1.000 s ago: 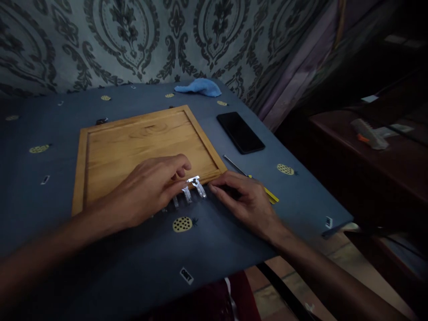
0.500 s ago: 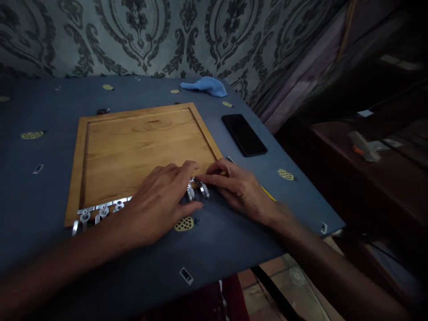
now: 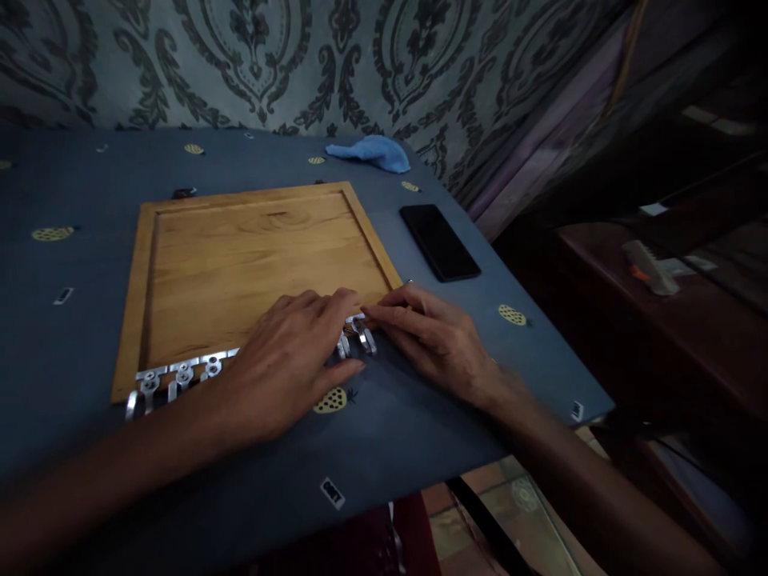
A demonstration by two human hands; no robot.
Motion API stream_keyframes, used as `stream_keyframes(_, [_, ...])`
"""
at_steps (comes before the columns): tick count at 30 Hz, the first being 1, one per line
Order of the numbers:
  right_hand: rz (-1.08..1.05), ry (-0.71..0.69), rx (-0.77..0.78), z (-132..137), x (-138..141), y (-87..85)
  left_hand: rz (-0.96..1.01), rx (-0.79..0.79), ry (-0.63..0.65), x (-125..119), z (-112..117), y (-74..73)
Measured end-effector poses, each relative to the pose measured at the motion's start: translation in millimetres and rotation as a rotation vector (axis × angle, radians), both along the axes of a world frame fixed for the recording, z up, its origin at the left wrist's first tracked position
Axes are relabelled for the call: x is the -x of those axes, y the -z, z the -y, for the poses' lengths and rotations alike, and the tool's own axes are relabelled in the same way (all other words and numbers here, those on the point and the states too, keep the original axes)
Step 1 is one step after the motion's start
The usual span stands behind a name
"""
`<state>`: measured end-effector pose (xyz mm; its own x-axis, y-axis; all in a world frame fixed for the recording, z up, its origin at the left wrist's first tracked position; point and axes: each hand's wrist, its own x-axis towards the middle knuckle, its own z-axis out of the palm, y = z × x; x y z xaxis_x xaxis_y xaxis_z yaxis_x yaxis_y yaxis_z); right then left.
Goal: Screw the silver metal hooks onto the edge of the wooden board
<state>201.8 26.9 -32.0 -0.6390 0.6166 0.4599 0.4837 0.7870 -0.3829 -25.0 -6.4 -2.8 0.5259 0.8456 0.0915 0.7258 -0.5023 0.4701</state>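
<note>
A wooden panel (image 3: 258,264) with a raised frame lies on the blue table cover. Along its near edge runs a metal hook rail (image 3: 212,366) with several silver hooks. My left hand (image 3: 294,360) lies across the rail, its thumb on the near side and its fingers over the panel, hiding the rail's middle. At the rail's right end, beside the last hook (image 3: 363,336), my right hand (image 3: 438,336) is closed, thumb and index fingertips pinched together. Whatever sits between those fingertips is too small to make out.
Right of the panel lies a black phone (image 3: 441,242). A blue cloth (image 3: 372,152) is at the back of the table (image 3: 480,472), against a patterned curtain (image 3: 264,64). A brush-like object (image 3: 651,268) rests on a dark surface at the right.
My right hand's fingertips have shifted slightly right, showing more of the rail's end and last hook. My left hand stays in place on the rail.
</note>
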Motion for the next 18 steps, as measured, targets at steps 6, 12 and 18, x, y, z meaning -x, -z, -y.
stream_keyframes(6, [-0.140, 0.097, 0.022, 16, 1, -3.7, -0.090, -0.084, 0.014, -4, 1, 1.2])
stream_keyframes(12, [-0.053, 0.148, -0.066, 29, 14, -9.6, -0.021, -0.128, -0.003, -5, 4, 7.3])
stream_keyframes(18, [0.096, 0.174, -0.107, 28, 28, -13.3, -0.012, -0.075, -0.025, -2, 4, 4.8])
